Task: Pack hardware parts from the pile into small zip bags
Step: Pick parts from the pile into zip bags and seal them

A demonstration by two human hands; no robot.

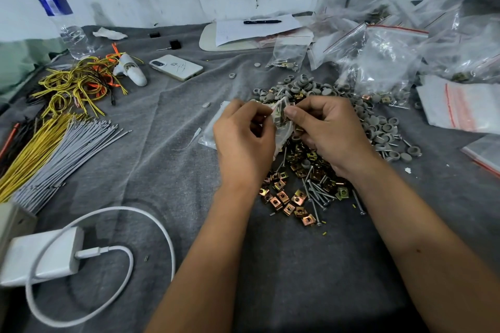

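fingers of the left hand point(243, 138) and right hand point(327, 130) are curled and pinched on a small zip bag point(281, 116), held just above the hardware pile point(303, 178) on grey cloth point(162, 170).

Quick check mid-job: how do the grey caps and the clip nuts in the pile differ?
The grey caps are round, matte and plastic-looking; the clip nuts are square, shiny and copper-gold. The caps lie on the far and right side of the pile, beyond the hands; the clip nuts lie nearer, between the forearms, mixed with screws. Both lie loose on the grey cloth, not yet bagged.
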